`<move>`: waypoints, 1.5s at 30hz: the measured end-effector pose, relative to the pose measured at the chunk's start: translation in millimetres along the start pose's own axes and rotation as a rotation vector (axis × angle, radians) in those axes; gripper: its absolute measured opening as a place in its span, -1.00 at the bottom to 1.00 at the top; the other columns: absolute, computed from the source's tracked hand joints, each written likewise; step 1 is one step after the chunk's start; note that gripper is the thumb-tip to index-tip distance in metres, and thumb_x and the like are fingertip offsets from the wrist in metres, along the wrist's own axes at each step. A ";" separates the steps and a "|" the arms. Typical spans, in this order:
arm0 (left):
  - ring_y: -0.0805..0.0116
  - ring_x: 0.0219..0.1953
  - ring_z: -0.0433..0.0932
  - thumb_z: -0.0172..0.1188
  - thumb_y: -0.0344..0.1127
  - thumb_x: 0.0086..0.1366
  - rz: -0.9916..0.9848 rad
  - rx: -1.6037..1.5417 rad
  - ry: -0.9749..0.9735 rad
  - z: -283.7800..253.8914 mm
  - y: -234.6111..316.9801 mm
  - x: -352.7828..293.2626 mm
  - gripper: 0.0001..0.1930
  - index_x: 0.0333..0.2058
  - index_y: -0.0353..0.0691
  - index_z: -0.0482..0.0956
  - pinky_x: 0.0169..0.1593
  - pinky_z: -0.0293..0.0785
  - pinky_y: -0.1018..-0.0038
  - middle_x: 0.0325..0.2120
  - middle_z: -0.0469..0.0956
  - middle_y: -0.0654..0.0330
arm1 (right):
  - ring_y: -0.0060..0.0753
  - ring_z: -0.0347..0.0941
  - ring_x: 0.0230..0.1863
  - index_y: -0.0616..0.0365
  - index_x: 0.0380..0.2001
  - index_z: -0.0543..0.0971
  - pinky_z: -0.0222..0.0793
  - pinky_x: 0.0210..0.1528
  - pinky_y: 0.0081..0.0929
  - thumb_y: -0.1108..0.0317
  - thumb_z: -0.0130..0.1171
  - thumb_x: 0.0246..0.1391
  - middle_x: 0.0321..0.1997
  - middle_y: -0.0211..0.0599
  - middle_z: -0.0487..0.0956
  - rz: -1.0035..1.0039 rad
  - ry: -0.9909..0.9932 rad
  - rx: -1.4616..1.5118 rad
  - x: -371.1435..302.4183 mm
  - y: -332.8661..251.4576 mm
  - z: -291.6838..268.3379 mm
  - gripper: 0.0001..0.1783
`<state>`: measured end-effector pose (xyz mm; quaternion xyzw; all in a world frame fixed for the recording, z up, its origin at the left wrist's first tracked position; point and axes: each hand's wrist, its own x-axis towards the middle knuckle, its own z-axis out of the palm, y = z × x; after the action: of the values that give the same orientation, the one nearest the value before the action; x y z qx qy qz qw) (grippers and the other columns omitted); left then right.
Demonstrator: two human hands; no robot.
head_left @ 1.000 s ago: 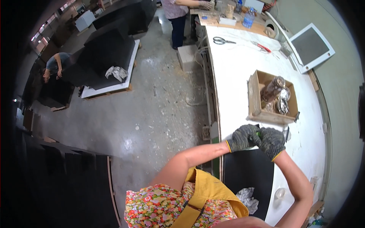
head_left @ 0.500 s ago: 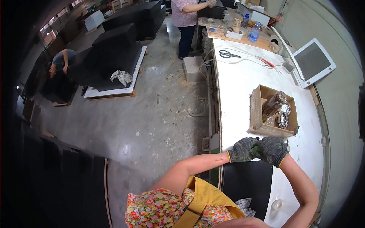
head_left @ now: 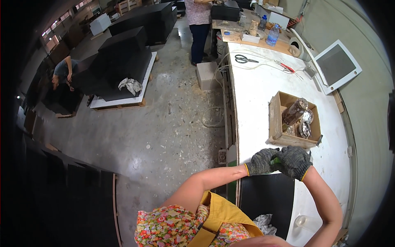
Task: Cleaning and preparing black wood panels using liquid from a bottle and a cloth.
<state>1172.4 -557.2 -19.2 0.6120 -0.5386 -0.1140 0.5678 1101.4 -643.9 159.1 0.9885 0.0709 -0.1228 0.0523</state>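
Note:
Both my hands wear dark grey knitted gloves with yellow cuffs and meet over the table, just on the near side of a wooden box point(head_left: 276, 119). My left hand point(head_left: 262, 161) has its fingers curled in against the right. My right hand point(head_left: 294, 163) is closed as well. A bit of green shows between the gloves, but the fingers hide what it belongs to. Below the hands lies a flat black panel point(head_left: 267, 197). Inside the box stand a brown-stained jar point(head_left: 294, 112) and smaller round containers.
Scissors point(head_left: 246, 59), a red-handled tool point(head_left: 287, 68) and thin tubing lie farther up the white table point(head_left: 253, 103). A water bottle point(head_left: 272, 35) stands beyond, and a screen point(head_left: 336, 66) leans at right. A crumpled cloth point(head_left: 265, 225) and clear cup point(head_left: 302, 222) are near me. Two people work farther off.
My hands stay together in nearly the same place, with only a slight shift of the fingers. The person at the far table has lowered an arm; the view has tilted slightly.

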 end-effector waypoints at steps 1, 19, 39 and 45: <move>0.04 -0.19 0.54 0.37 -0.15 -0.02 -0.004 -0.017 0.000 -0.7 1.4 0.4 -0.50 -0.12 -0.27 0.50 -0.10 0.46 0.29 -0.25 0.57 -0.01 | -0.04 0.53 -0.33 0.02 -0.37 0.60 0.43 -0.29 -0.14 0.08 0.18 -0.06 -0.42 -0.15 0.59 0.000 -0.047 0.007 3.0 -0.6 -0.2 -0.72; -0.08 -0.17 0.49 0.32 -0.08 0.00 -0.003 0.067 -0.006 4.6 -3.9 0.3 -0.50 -0.12 -0.24 0.51 -0.07 0.41 0.17 -0.22 0.53 -0.08 | -0.02 0.50 -0.48 0.09 -0.53 0.58 0.37 -0.42 -0.12 -0.07 0.10 0.02 -0.64 -0.08 0.51 0.003 0.019 0.019 0.2 6.8 23.1 -0.58; -0.05 -0.25 0.52 0.30 -0.02 0.03 0.011 0.064 0.049 15.1 -17.0 0.1 -0.56 -0.23 -0.22 0.53 -0.15 0.43 0.18 -0.32 0.55 -0.01 | -0.04 0.50 -0.40 0.08 -0.37 0.61 0.39 -0.32 -0.17 -0.01 0.16 -0.02 -0.49 -0.11 0.57 0.160 0.199 0.088 -7.2 -3.6 40.6 -0.63; -0.05 -0.26 0.51 0.31 -0.03 -0.02 0.081 0.163 0.055 22.0 -27.1 1.6 -0.56 -0.25 -0.22 0.53 -0.17 0.43 0.17 -0.34 0.53 -0.01 | -0.02 0.49 -0.41 0.17 -0.45 0.55 0.36 -0.34 -0.15 -0.05 0.16 -0.02 -0.50 -0.08 0.54 0.316 0.166 0.049 -9.1 -10.4 43.3 -0.56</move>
<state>1170.8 -577.2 -47.8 0.6369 -0.5545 -0.0296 0.5347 1080.9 -640.1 118.7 0.9951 -0.0843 -0.0325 0.0408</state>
